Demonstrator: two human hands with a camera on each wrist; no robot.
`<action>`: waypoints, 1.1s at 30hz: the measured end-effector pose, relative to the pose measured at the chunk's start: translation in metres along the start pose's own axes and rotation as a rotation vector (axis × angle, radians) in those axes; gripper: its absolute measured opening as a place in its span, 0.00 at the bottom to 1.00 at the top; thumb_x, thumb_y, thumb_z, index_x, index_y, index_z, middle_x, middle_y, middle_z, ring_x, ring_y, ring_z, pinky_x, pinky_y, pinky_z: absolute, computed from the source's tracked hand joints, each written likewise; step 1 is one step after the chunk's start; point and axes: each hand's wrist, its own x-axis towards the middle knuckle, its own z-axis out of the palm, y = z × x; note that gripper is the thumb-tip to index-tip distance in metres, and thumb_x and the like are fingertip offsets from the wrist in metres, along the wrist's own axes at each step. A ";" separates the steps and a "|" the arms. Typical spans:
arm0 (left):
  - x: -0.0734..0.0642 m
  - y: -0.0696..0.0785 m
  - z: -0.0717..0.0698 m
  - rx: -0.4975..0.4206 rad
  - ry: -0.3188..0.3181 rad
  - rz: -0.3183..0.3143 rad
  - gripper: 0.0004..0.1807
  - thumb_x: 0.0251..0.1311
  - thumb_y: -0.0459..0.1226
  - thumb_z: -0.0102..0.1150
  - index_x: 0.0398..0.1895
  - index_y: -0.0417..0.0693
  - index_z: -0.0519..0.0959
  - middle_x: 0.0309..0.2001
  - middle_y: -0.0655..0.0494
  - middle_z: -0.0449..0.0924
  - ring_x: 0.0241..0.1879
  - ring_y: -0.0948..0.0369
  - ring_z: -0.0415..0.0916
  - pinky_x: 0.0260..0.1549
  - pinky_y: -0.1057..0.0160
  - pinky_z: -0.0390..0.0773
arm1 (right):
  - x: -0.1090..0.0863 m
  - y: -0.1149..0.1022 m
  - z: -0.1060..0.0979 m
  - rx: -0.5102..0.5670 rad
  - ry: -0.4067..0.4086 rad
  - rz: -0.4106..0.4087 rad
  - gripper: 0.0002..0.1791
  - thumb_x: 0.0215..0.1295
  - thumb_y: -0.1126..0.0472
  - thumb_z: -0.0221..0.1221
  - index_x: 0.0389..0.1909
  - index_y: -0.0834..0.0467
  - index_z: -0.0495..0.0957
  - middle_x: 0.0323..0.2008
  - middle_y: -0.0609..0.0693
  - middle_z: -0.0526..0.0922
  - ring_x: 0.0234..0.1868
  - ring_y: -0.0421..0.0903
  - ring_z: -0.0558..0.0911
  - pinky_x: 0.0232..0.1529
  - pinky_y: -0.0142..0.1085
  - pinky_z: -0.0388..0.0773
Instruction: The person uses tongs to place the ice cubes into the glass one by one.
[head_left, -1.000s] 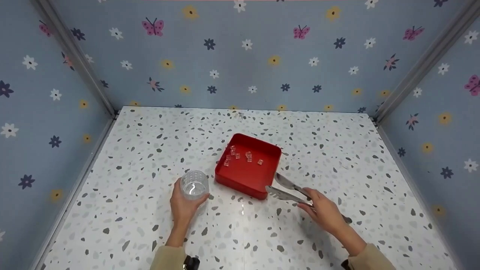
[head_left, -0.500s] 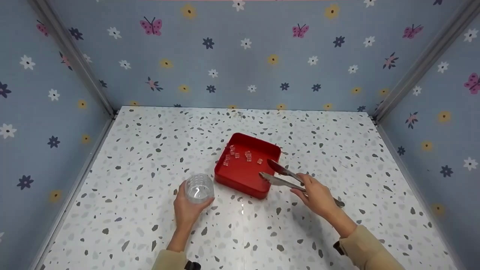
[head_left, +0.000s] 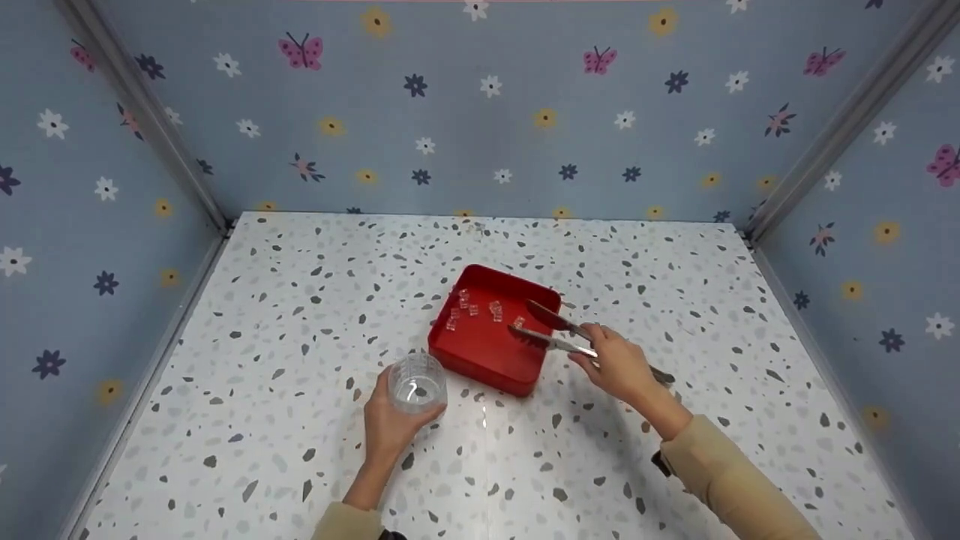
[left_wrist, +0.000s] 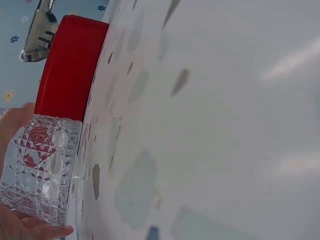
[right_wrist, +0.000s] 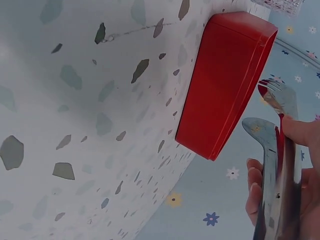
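Note:
My left hand grips a clear patterned glass by its side, at the near left corner of a red square tray. Through its open top the glass looks bare inside. Several clear cubes lie in the tray, mostly along its left side and middle. Metal tongs are held in my right hand. Their spread tips hang over the tray's right part, on either side of a single clear cube. In the right wrist view the tongs' tips stand above the tray wall.
The tray stands on a white speckled tabletop. A blue flowered panel rises behind the table, with similar panels at the left and right.
My right hand has moved the tongs forward and left, from beside the tray's right edge to over its inside. The left hand has shifted the glass rightward and slightly nearer me.

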 end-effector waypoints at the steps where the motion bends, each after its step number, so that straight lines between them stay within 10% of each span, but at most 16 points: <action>1: -0.001 0.000 0.001 -0.005 -0.002 0.007 0.51 0.21 0.43 0.78 0.56 0.40 0.64 0.51 0.44 0.72 0.51 0.52 0.68 0.51 0.55 0.67 | 0.002 0.000 0.000 -0.005 -0.003 0.001 0.24 0.55 0.51 0.59 0.48 0.62 0.69 0.35 0.55 0.77 0.28 0.49 0.77 0.26 0.44 0.74; 33: -0.018 0.016 0.031 -0.005 -0.092 0.132 0.53 0.17 0.50 0.77 0.54 0.37 0.65 0.47 0.45 0.74 0.48 0.52 0.71 0.46 0.56 0.71 | 0.060 -0.006 0.015 -0.171 -0.176 0.069 0.18 0.53 0.53 0.60 0.37 0.63 0.73 0.24 0.55 0.76 0.24 0.53 0.77 0.23 0.46 0.74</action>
